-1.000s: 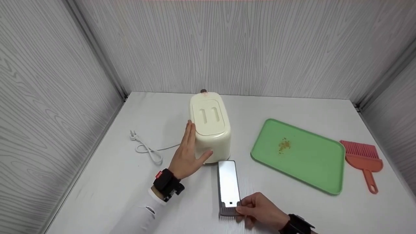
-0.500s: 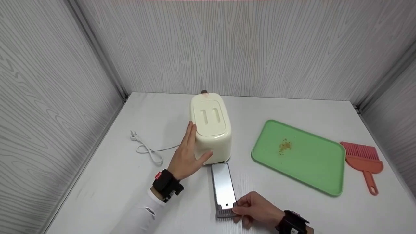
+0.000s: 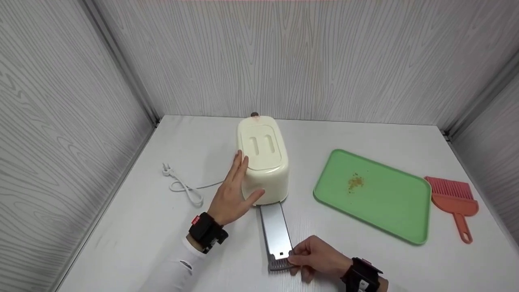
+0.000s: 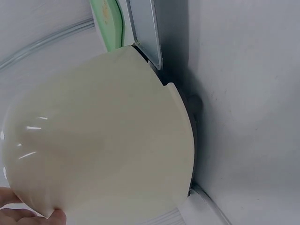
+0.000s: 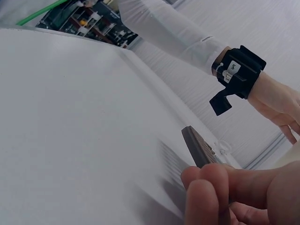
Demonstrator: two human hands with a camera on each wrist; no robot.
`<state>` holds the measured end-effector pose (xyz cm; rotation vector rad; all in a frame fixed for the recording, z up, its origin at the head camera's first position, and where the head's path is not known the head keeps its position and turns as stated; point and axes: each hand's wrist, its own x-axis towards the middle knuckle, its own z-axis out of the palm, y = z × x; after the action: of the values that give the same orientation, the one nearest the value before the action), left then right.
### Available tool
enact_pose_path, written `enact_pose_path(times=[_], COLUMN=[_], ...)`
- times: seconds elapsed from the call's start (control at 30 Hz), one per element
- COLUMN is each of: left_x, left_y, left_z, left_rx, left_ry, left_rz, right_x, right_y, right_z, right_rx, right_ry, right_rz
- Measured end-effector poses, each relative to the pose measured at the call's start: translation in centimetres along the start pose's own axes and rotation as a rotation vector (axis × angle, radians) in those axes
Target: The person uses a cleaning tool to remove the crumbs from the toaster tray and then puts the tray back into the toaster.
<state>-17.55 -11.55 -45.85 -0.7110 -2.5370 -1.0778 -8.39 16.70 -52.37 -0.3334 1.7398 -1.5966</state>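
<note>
A cream toaster (image 3: 263, 148) with a lid on top stands at the middle of the table. My left hand (image 3: 232, 198) rests on its left side, fingers straight and thumb spread across the near end; in the left wrist view fingertips touch the toaster's wall (image 4: 103, 136). My right hand (image 3: 318, 257) pinches the grey slotted end of a flat metal crumb tray (image 3: 276, 231) between thumb and fingers. The tray's far end meets the toaster's base, just at the bottom edge in the left wrist view. The slotted grip (image 5: 199, 146) shows beyond my right fingers in the right wrist view.
A green tray (image 3: 389, 211) with a small heap of crumbs (image 3: 355, 182) lies to the right. Beside it is a red brush in an orange dustpan-like holder (image 3: 455, 205). The toaster's white cord and plug (image 3: 178, 178) lie left. Panel walls enclose the table's back and sides.
My right hand has shifted the crumb tray left and a little toward the toaster, bringing its far end under the near edge. The left hand stays nearly still on the toaster.
</note>
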Motion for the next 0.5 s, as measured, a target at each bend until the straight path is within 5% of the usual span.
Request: enact_pose_path(times=[0.5], left_x=[0.50], left_y=[-0.68], left_z=[0.05], left_rx=[-0.012], left_ry=[0.068], left_rz=[0.042], right_x=[0.89], right_y=[-0.38], right_z=[-0.29], right_rx=[0.014], right_ry=[0.002], right_rz=[0.009])
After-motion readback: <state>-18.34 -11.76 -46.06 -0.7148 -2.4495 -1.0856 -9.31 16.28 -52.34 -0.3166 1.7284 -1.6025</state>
